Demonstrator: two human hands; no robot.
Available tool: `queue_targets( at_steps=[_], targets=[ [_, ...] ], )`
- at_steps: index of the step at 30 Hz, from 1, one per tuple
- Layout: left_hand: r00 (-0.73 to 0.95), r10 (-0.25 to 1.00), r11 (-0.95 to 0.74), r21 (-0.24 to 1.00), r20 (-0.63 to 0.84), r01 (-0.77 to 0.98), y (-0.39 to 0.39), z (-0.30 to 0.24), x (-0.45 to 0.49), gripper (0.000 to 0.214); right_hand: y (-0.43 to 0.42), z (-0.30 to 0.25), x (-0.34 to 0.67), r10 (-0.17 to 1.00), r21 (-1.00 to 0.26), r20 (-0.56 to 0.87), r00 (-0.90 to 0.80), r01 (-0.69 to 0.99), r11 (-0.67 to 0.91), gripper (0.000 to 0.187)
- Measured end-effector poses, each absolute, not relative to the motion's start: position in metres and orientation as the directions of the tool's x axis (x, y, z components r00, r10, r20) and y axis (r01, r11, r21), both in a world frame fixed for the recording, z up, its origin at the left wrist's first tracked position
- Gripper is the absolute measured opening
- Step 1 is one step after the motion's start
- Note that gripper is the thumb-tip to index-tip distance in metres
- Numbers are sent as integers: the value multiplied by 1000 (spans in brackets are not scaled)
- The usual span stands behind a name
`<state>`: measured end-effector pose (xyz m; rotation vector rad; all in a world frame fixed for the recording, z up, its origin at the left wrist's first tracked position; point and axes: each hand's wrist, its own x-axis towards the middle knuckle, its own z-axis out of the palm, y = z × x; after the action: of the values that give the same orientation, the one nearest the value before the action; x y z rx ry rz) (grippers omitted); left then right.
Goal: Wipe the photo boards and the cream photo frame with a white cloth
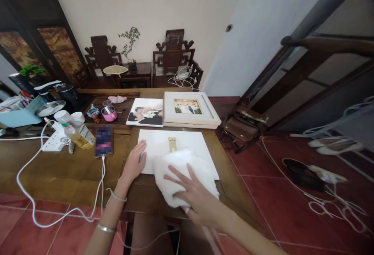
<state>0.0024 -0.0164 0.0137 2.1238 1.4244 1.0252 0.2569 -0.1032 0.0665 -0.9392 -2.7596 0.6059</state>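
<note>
On the near part of the white board, the right hand presses flat with fingers spread on the white towel, while the left hand lies open against the board's left edge.

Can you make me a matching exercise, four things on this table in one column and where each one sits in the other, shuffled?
Things:
1. towel
2. phone
3. pink cup
4. framed photo

Places:
A. far side of the table, right of the unframed print
B. under the right hand
C. on the dark tray
D. left of the left hand, cable plugged in

Pairs: 1-B, 2-D, 3-C, 4-A
</note>
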Motion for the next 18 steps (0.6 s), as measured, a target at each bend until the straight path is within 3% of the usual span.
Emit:
queue_targets(
  at_steps=[5, 13, 18],
  targets=[
    [218, 909, -408, 654, 355, 637, -16, 14, 3, 41, -66, 69, 256, 673, -419, 12, -740, 607, 675, 43],
    [224, 904, -418, 646, 364, 639, -15, 13, 0, 40, 21, 65, 221, 827, -295, 60, -560, 781, 550, 47],
    [233, 903, -421, 639, 360, 644, -14, 13, 0, 41, -21, 62, 219, 752, -311, 100, -652, 697, 646, 43]
  ],
)
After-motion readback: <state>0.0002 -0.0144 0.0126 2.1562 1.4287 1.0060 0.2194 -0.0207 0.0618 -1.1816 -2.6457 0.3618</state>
